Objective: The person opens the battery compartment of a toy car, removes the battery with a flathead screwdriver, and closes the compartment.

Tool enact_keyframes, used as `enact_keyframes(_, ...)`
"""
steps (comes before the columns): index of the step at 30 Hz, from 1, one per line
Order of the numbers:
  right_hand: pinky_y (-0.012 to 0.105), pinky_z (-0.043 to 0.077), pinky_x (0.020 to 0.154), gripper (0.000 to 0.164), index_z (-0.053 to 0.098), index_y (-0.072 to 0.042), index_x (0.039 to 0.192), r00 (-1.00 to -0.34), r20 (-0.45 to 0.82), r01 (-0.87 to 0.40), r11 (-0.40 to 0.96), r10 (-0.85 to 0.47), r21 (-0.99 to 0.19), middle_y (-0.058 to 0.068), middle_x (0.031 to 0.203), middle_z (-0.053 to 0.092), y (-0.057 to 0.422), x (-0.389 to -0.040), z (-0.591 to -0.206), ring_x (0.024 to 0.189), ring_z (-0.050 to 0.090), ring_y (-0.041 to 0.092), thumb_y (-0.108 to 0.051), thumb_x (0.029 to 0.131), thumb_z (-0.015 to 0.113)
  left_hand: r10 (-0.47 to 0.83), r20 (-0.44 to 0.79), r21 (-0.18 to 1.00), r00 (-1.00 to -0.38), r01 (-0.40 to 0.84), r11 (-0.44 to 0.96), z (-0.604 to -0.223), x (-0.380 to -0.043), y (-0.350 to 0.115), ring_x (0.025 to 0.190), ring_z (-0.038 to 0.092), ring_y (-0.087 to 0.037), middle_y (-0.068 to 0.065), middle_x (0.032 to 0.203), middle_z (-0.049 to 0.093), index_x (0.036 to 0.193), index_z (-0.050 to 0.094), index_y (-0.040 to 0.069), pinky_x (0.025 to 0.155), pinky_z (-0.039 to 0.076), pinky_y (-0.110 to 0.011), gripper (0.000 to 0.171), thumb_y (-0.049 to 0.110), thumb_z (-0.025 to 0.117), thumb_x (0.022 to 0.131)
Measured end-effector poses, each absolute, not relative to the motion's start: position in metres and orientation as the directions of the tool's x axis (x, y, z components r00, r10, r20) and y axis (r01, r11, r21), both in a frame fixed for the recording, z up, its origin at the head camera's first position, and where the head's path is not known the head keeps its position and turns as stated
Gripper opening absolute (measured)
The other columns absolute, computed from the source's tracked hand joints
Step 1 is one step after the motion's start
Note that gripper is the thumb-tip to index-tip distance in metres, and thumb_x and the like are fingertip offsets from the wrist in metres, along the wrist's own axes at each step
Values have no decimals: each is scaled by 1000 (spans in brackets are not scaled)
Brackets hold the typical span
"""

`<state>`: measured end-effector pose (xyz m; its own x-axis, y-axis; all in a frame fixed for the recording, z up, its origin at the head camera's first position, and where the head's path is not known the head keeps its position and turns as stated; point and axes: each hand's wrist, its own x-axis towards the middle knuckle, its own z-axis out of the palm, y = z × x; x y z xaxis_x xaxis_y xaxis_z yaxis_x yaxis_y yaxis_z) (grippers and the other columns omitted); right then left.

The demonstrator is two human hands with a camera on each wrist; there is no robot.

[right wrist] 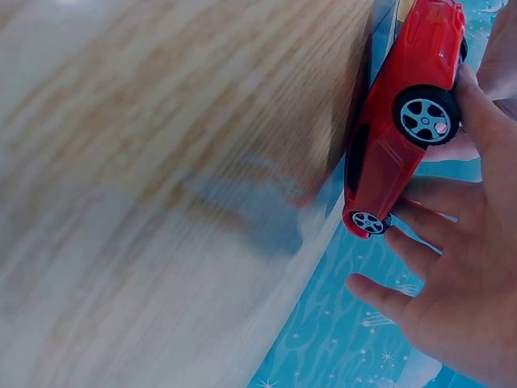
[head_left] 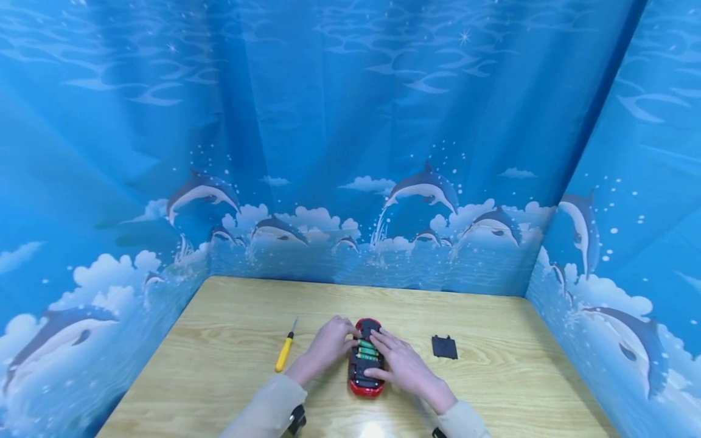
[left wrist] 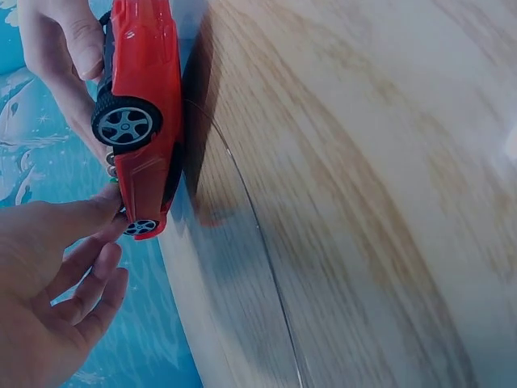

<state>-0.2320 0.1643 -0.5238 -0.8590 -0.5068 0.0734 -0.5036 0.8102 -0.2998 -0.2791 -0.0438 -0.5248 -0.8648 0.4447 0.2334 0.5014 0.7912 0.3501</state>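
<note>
A red toy car [head_left: 366, 389] lies upside down on the table, its black underside facing up. Green batteries [head_left: 368, 351] lie crosswise in its uncovered battery compartment. At the compartment's left edge, my left hand [head_left: 330, 342] pinches a battery between thumb and forefinger; its fingertips are partly hidden in the left wrist view, where a bit of green shows by the thumb. My right hand [head_left: 402, 363] rests on the car from the right, fingers spread, forefinger and thumb touching the underside. In the right wrist view its fingers [right wrist: 428, 214] look nearly straight beside the car.
A screwdriver [head_left: 284, 353] with a yellow handle lies left of the left hand. A small black battery cover [head_left: 445, 347] lies to the right of the right hand. The wooden table [head_left: 246, 304] is bordered by a blue dolphin-print curtain [head_left: 328, 152] at the back and sides.
</note>
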Motion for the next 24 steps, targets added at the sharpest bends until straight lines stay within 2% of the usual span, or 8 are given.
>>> enact_keyframes(6,62,34,114,84,45,-3,150,-858,74,-504,809,-508,-301,16,158,41,165,-232,-524,147,35,37,-59,91,63,454,238,383,-859,512,768,-525,-280,-45,92,64,-14,2,99,75,99,80,18,83,57,-31,13,19,81,87)
enact_keyframes(12,62,34,114,84,45,-4,151,-860,68,-501,810,-506,-304,15,158,41,165,-232,-524,147,35,36,-61,91,61,392,230,561,-891,450,695,-527,-280,-50,87,66,-12,5,93,74,101,75,17,77,57,-30,12,17,78,89)
enact_keyframes(17,63,35,114,84,45,-4,150,-859,68,-502,809,-508,-305,15,158,41,165,-232,-523,146,36,37,-60,91,63,346,275,677,-897,436,592,-525,-280,-56,86,69,-13,2,93,75,100,73,14,77,59,-30,12,14,76,89)
enact_keyframes(24,62,34,114,85,44,-2,151,-860,60,-498,809,-507,-311,16,158,41,165,-232,-522,147,35,37,-59,91,64,272,217,815,-938,327,479,-517,-279,-63,91,70,-17,-3,99,74,104,73,10,79,61,-29,11,12,73,93)
